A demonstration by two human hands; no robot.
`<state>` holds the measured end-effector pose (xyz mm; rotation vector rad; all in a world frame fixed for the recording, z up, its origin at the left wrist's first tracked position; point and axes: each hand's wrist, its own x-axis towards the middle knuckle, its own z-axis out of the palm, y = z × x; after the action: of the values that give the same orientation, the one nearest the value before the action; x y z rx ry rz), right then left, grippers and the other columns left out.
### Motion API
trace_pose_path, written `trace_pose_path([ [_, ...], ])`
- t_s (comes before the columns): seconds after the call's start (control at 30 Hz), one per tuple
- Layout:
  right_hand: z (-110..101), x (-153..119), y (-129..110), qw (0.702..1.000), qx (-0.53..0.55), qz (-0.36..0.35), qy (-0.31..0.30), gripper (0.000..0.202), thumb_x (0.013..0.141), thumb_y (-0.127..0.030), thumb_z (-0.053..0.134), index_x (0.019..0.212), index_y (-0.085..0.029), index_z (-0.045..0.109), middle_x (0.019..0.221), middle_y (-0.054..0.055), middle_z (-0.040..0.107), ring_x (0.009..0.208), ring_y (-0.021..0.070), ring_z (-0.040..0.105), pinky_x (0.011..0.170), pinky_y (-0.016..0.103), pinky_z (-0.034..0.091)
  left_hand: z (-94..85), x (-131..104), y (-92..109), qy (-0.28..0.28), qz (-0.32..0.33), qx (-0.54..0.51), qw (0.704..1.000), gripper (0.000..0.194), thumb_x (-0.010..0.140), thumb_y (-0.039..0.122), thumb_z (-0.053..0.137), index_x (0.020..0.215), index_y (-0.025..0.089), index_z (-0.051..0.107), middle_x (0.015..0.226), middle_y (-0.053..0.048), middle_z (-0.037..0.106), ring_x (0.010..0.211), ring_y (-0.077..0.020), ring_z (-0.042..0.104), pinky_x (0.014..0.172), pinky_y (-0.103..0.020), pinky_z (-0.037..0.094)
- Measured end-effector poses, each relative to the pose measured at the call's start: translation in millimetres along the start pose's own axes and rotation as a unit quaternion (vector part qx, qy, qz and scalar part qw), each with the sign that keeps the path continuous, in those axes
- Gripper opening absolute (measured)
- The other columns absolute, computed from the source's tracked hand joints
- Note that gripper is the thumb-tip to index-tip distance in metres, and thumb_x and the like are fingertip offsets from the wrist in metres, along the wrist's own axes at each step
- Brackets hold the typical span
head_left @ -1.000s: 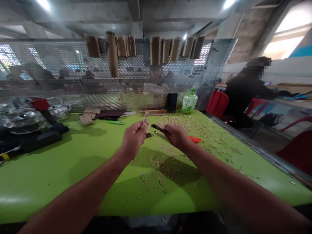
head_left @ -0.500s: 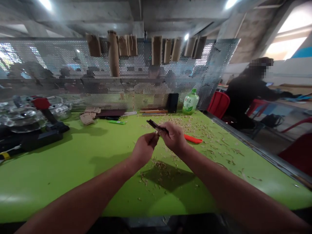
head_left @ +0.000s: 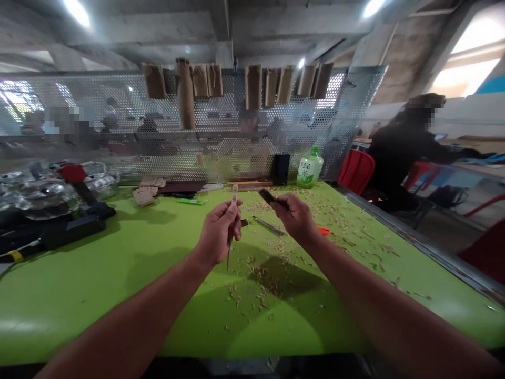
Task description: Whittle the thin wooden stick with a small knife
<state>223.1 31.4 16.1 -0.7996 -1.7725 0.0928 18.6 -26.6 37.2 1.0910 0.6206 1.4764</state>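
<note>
My left hand (head_left: pixel 219 229) is closed around a narrow pale wooden piece (head_left: pixel 234 193). Its upper end stands above the thumb, and a thin tail points down below the fist. A small dark piece (head_left: pixel 244 222) shows beside those fingers; whether they hold it I cannot tell. To the right, my right hand (head_left: pixel 294 213) grips a dark flat tool (head_left: pixel 267 197), which points up and left, apart from the wooden piece. Between the hands a slim grey tool (head_left: pixel 268 225) lies on the green table (head_left: pixel 118 295). An orange object (head_left: pixel 323 230) is partly hidden behind my right wrist.
Curled shavings (head_left: pixel 276 276) litter the table's middle and right. Farther back are a green bottle (head_left: pixel 310 167), a black box-like object (head_left: pixel 281 169) and a bright green cutter (head_left: pixel 190 201). Glass pots (head_left: pixel 47 196) stand left. Beyond the right edge sits a person (head_left: pixel 406 142).
My hands have moved apart, left hand leftward and right hand rightward. The dark tool has come away from the wooden piece, which is now turned upright. The grey tool has come into view.
</note>
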Motion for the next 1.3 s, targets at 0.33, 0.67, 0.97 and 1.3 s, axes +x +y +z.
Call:
trace_pose_path([
  [0.33,-4,2,-22,0.997,0.055,0.049,0.011,0.015,0.088,-0.031,0.056,0.095,-0.019,0.062,0.063,-0.004,0.059,0.055,0.0108,0.055,0.056,0.025,0.044,10.6,-12,-1,-0.050,-0.066,-0.057,0.995,0.033,0.085,0.030,0.063,0.114,0.015,0.059,0.071,0.004,0.052,0.045,-0.0039,0.043,0.039,-0.018,0.037],
  [0.67,-7,-2,-41,1.000,0.008,-0.015,0.015,0.014,0.089,-0.027,0.055,0.078,-0.019,0.058,0.061,-0.003,0.056,0.054,0.0100,0.049,0.053,0.024,0.038,11.6,-13,-8,-0.026,-0.096,0.024,0.995,0.029,0.076,0.032,0.070,0.099,0.015,0.065,0.070,0.003,0.055,0.040,-0.0022,0.038,0.034,-0.017,0.023],
  [0.97,-1,2,-39,0.997,-0.027,-0.072,-0.021,0.010,0.090,-0.024,0.055,0.082,-0.020,0.060,0.066,-0.002,0.059,0.059,0.0110,0.052,0.056,0.023,0.038,15.7,-15,-19,-0.030,-0.104,0.144,0.984,0.033,0.074,0.040,0.072,0.094,0.014,0.069,0.059,0.006,0.044,0.040,-0.0008,0.026,0.038,-0.020,0.015],
  [1.3,-10,5,-14,0.996,-0.060,-0.039,-0.045,0.021,0.089,-0.031,0.054,0.073,-0.019,0.058,0.059,-0.002,0.052,0.053,0.0107,0.045,0.052,0.024,0.032,0.3,-4,8,0.010,0.035,0.151,0.988,0.031,0.081,0.034,0.066,0.106,0.016,0.068,0.063,0.004,0.046,0.043,-0.0022,0.032,0.038,-0.018,0.022],
])
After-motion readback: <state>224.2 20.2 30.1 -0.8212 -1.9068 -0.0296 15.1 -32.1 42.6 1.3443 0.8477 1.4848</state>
